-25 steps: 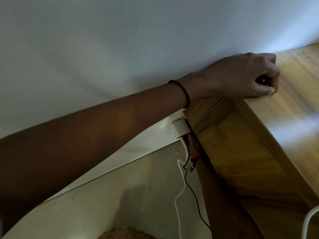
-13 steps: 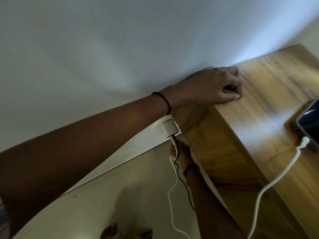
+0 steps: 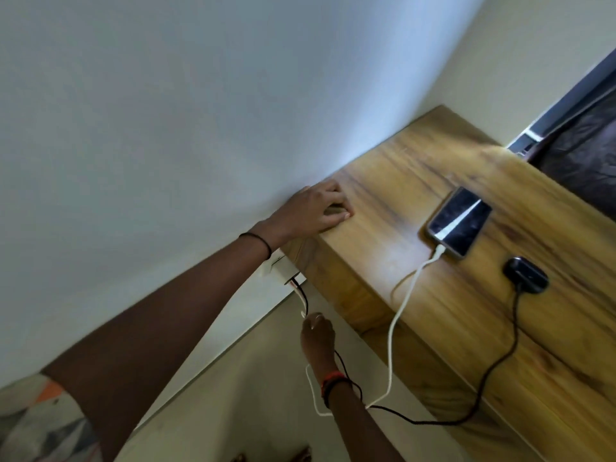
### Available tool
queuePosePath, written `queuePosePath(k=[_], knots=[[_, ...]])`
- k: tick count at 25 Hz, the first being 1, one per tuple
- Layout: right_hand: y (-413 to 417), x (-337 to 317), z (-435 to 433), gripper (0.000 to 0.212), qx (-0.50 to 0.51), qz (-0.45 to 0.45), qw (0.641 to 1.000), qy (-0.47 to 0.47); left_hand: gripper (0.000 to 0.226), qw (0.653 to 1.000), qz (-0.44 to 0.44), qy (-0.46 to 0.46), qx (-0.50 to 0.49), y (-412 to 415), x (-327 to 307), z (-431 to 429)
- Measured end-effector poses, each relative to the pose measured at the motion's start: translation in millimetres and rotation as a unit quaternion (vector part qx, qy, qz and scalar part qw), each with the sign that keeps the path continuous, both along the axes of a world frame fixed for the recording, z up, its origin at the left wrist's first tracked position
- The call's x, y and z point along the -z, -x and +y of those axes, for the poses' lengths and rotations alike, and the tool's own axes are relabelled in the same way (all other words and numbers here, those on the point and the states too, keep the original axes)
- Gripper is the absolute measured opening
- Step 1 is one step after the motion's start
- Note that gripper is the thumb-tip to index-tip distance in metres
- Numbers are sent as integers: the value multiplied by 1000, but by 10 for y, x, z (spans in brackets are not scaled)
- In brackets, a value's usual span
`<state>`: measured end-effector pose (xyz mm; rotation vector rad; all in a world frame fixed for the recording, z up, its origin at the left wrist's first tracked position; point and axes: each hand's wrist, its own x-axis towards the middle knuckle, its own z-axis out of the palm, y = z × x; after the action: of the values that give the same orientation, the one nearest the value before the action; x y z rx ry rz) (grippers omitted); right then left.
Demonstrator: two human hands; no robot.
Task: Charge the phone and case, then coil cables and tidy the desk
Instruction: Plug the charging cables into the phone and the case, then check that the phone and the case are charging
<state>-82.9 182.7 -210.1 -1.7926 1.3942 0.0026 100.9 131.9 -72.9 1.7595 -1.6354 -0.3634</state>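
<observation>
While both leads hang off the desk [image 3: 383,195] edge, I note the layout: phone [image 3: 460,221] lies flat on the desk top, white cable [image 3: 400,315] plugged into its near end. Earbud case [image 3: 525,274] sits just beside it, toward me, w/ black cable [image 3: 513,331] attached. Both cables drop over the front edge, loop low, then rise to the wall charger [image 3: 278,270] tucked under the desk's left corner.

Key relation: charger is up and slightly left of my right hand [image 3: 316,335], cables running roughly vertical between them. Right hand is nearer the plug end; left is above on the desk.

Grip: right hand fingers loosely curled just below the charger, at the cables — can't tell if it's pinching them or only touching, too blurred. Left hand [image 3: 313,210] rests curled on the desk corner by the wall, knuckles down, holding nothing I can see; looks like bracing.

Judgement: charging hookup approx done; coiling not yet started.
</observation>
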Motion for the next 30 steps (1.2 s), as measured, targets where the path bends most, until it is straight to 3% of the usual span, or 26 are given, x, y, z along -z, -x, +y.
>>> queuePosePath(k=[4, 8, 12, 17, 20, 25, 30], knots=[[129, -588, 237, 23, 23, -124, 991, -46, 12, 1000, -1, -18, -25, 66, -3, -19], [446, -1349, 295, 23, -46, -183, 981, -43, 8, 997, -26, -57, -43, 124, -64, -52], [791, -1915, -110, 26, 6, -244, 970, -13, 10, 995, -17, -73, -68, 204, -198, -158], [1069, -2147, -1014, 19, 110, -254, 959, 63, 13, 991, 65, -77, -88, 630, -358, -499], [1107, -2107, -1431, 16, 157, -210, 960, 99, 15, 986, 98, -97, -94, 893, -383, -729], [1066, -1975, -1805, 20, 190, -147, 966, 95, 29, 973, 124, -130, -142, 1197, -446, -1120], [986, -1987, -2028, 23, 227, -139, 962, 64, 33, 961, 153, -171, -157, 1251, -458, -1461]])
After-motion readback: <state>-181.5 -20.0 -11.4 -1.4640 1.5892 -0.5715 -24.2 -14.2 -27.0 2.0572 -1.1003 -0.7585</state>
